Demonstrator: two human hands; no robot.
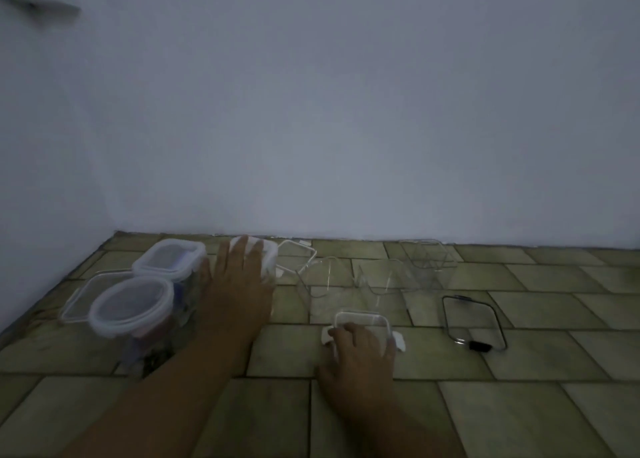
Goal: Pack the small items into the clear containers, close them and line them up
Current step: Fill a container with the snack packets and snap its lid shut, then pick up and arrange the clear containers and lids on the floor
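On a tiled floor by a white wall stand two lidded clear containers with items inside, a round one (pixel 133 310) in front and a square one (pixel 170 260) behind it. My left hand (pixel 239 284) lies flat, fingers straight, on the lid of a third container (pixel 268 255). My right hand (pixel 362 350) grips the near edge of a white-rimmed clear lid (pixel 363 319) lying on the floor. Three empty open clear containers (pixel 320 284) (pixel 384 281) (pixel 429 258) stand to the right.
A loose clear lid (pixel 81 301) lies at the far left under the round container. Another lid (pixel 298 255) leans behind my left hand. A dark-rimmed lid (pixel 472 320) lies flat at right. The wall runs close behind everything.
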